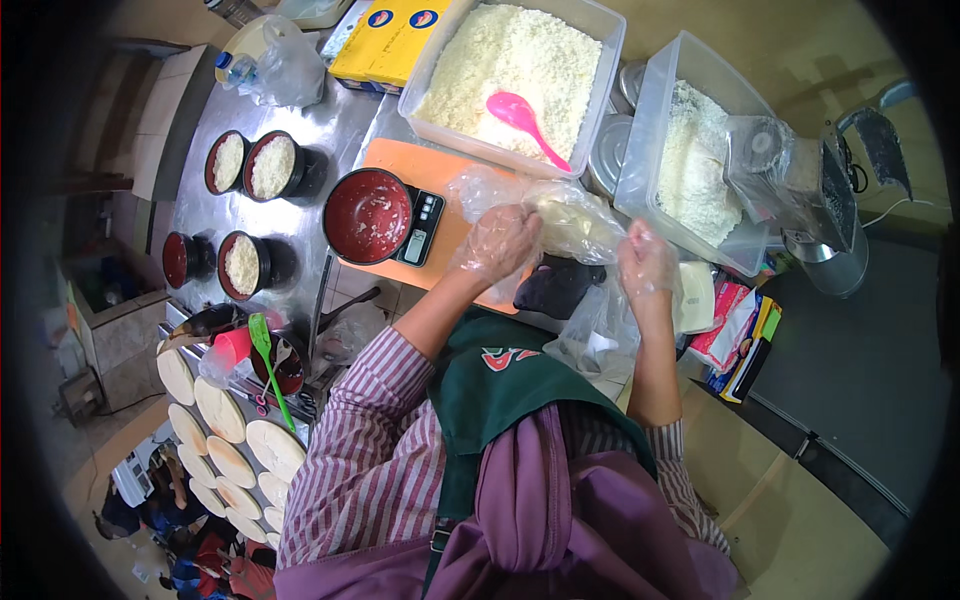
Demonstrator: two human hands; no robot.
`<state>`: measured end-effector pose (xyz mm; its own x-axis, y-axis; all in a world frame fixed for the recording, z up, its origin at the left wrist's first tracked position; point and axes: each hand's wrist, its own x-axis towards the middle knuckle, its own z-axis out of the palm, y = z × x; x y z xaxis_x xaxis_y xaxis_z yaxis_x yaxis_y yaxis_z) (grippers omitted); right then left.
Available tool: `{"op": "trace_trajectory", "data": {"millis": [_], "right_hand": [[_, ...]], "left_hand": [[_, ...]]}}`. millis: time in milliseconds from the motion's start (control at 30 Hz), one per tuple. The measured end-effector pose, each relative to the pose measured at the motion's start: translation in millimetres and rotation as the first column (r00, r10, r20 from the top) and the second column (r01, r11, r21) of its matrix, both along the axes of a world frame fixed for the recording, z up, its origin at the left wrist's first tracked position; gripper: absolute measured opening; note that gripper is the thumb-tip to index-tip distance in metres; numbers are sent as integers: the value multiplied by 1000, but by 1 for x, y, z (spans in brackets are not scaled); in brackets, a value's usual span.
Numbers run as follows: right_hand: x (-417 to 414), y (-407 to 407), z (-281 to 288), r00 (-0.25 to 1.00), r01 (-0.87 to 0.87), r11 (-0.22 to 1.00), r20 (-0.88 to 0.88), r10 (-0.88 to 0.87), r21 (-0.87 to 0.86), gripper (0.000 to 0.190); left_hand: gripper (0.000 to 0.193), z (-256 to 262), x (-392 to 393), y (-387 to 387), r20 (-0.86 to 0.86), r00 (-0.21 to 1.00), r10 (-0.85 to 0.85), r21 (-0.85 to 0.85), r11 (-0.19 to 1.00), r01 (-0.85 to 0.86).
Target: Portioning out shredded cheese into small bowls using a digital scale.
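Between my hands, over the edge of an orange cutting board [405, 159], is a clear plastic bag [574, 217] with pale, grated-looking contents. My left hand [499, 241], in a clear disposable glove, grips its left side. Its right side is pinched by my gloved right hand [646, 259]. A digital kitchen scale [424, 225] lies on the board left of my hands, and a red-lined black bowl [367, 216] with a few white crumbs rests on it. Above the board, a large plastic tub [411, 105] holds pale shreds and a pink spoon [521, 120].
Black bowls of white shreds [274, 166] stand on the steel table. A second tub [637, 161] adjoins a metal grating machine [810, 180] at right. Round flatbreads [219, 409] and a green spatula [270, 364] lie lower left. Several people [187, 540] are beyond. Tissue packs and boxes [739, 337] sit at right.
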<state>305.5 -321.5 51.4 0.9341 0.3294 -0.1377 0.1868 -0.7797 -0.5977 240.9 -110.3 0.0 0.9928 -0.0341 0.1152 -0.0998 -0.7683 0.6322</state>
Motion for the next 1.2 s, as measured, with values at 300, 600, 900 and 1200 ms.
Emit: {"op": "trace_trajectory", "data": {"millis": [300, 600, 900, 1200], "right_hand": [[4, -37, -12, 974, 225, 960, -28, -223, 165, 11], [39, 60, 57, 976, -216, 970, 10, 218, -111, 35], [119, 169, -51, 947, -268, 733, -32, 319, -626, 29], [131, 171, -64, 895, -392, 619, -127, 427, -680, 30]], "left_hand": [[27, 29, 10, -3, -296, 943, 155, -391, 881, -267], [34, 31, -32, 29, -440, 880, 176, -419, 827, -375], [19, 53, -82, 108, -11, 749, 662, -390, 687, -613], [40, 6, -119, 178, -278, 530, 801, 138, 579, -803]]}}
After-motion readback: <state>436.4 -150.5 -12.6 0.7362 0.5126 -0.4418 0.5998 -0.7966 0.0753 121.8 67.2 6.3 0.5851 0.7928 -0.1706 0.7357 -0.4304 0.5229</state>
